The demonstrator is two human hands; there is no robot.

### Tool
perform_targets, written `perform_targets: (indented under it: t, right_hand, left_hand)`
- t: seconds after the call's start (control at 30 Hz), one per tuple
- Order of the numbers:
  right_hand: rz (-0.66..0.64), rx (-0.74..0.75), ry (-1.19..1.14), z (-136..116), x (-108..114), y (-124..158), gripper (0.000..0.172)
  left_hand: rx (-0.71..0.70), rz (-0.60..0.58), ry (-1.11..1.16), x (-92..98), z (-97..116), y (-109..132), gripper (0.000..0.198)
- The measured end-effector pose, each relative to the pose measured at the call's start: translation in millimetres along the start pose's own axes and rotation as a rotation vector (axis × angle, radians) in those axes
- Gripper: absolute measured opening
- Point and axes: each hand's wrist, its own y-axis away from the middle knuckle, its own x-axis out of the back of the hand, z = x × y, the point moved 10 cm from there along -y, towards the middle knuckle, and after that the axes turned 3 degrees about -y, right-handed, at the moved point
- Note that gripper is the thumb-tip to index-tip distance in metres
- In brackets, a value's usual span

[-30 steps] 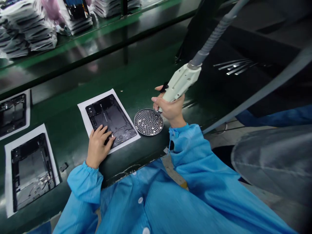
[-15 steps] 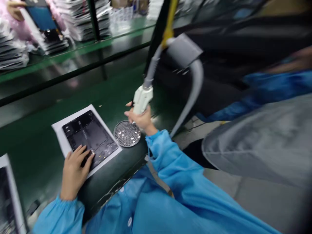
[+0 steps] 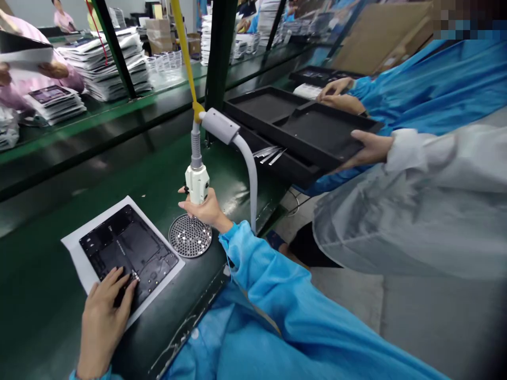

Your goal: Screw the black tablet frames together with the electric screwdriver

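My left hand (image 3: 106,319) lies on the near edge of a dark tablet housing (image 3: 137,243), its fingers stretched out over the parts there. Under the housing is a white sheet (image 3: 77,264). My right hand (image 3: 206,208) is wrapped round the lower end of a white electric screwdriver (image 3: 197,182), which hangs upright from a yellow strap (image 3: 184,50). The screwdriver's tip is hidden by the hand. Just below that hand, a round perforated metal plate (image 3: 190,237) sits beside the sheet, with small shiny pieces on it.
A grey curved tube (image 3: 250,174) rises right of the screwdriver. Black trays (image 3: 317,134) overhang the green bench (image 3: 158,174) at the right, held by a co-worker's hand (image 3: 370,148). Metal strips (image 3: 273,155) poke out between them. Stacked sheets (image 3: 109,63) stand on the shelf behind.
The view has swung to the right, bringing the black trays and a co-worker's hand into sight. My hands keep the same hold on the screwdriver and place on the housing.
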Motion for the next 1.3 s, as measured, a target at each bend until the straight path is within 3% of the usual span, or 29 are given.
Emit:
perform_targets:
  t: [0.53,0.83,1.07,1.3]
  right_hand:
    - [0.038,0.145,0.039,-6.7,9.2,3.1,0.019]
    - [0.045,0.133,0.040,-5.1,10.5,3.2,0.022]
    - [-0.020,0.074,-0.010,-3.7,2.6,1.1,0.024]
    - [0.007,0.061,0.024,0.3,5.8,3.4,0.024]
  left_hand:
    - [0.052,-0.012,0.069,4.7,14.0,-0.1,0.035]
    - [0.053,-0.016,0.067,4.9,13.0,1.3,0.038]
    - [0.015,0.019,0.056,4.0,5.4,2.2,0.044]
    - [0.055,-0.005,0.074,5.9,8.0,1.7,0.037]
